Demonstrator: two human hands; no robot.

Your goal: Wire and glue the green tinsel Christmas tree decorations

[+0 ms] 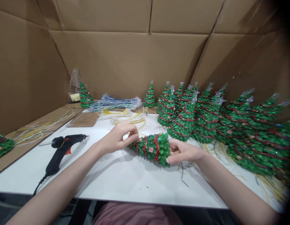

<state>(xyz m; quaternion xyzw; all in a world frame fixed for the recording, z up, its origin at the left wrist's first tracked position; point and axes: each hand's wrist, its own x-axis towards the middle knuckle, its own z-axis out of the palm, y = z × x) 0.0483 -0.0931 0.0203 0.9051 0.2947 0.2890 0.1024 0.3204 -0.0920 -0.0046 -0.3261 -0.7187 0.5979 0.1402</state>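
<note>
Head view: both hands (118, 137) (182, 152) grip a sideways green tree (152, 148), fingers curled.

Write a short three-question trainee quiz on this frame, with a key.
1. True or false: the small green tree is held on its side, with its tip at the left hand.
2. Where is the black glue gun? A) inside a drawer. B) lying on the white table, to the left of the left hand. C) on the floor.
3. Which hand grips the tree's wide base?
Key: 1 true. 2 B. 3 the right hand.
</note>
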